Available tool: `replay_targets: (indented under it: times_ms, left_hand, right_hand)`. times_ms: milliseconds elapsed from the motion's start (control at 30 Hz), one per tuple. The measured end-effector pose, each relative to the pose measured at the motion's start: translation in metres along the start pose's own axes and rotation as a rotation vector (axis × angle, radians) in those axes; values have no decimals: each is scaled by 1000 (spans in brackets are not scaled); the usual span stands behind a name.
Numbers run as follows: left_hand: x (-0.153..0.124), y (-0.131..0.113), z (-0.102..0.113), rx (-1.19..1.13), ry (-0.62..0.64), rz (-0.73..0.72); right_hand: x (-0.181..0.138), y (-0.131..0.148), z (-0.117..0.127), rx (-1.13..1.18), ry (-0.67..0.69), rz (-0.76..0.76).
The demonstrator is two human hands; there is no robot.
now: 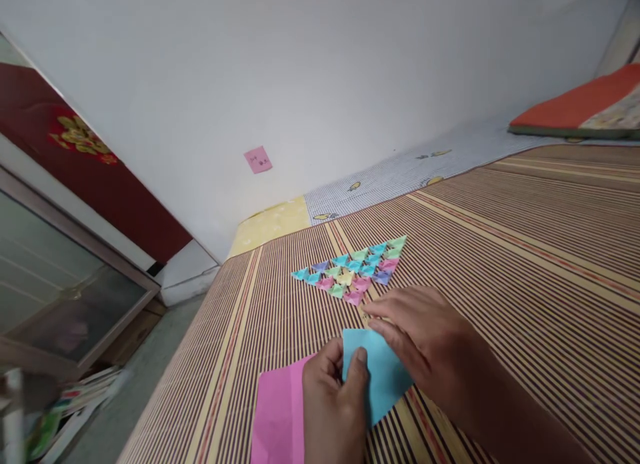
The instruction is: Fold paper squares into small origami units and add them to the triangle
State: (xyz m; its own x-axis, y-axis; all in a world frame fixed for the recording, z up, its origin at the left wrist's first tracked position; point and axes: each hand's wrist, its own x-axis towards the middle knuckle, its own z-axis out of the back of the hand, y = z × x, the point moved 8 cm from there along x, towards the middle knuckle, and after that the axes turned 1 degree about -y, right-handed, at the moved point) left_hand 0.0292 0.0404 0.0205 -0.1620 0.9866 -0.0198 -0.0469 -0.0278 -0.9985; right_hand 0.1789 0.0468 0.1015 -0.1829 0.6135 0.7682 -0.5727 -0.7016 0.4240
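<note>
So your left hand [335,405] has the blue paper [385,374] pinched under its thumb, over the striped mat [500,264], right of the pink paper [277,411]. Its long axis runs roughly away from you, far end leaning a bit left, toward the paper triangles [369,269]. Your right hand [425,337] is at the upper right edge, can't tell if it's gripping.

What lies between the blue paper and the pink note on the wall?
In the head view, beyond the blue paper: small folded papers on striped mat, then yellow cloth and wall.
</note>
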Motion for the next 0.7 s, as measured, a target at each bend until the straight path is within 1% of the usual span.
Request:
replay_targets:
  times_ms: [67,133,267,333,433,467,600,633,700]
  left_hand:
    - [2,2,1,73,-24,-42]
    - [3,2,3,163,-40,-74]
    - [2,-2,-1,279,9,-92]
    - [1,-8,-3,300,32,-111]
    - [-1,-17,-6,270,45,-149]
    - [-2,-19,-7,256,55,-153]
    - [-2,-20,-11,238,101,-150]
    - [-2,-20,-11,232,102,-149]
    - [-3,-20,-11,222,96,-149]
  right_hand:
    - [-2,5,-7,-38,13,53]
    - [-4,6,-13,-75,26,59]
    - [-9,4,-25,-88,115,48]
    - [-10,4,-32,-63,184,32]
    - [-10,3,-38,-22,261,-16]
    - [-9,3,-37,-6,259,-37]
    - [-6,1,-24,116,182,-146]
    - [-6,-1,-23,143,187,-178]
    - [-8,-4,-25,169,240,-231]
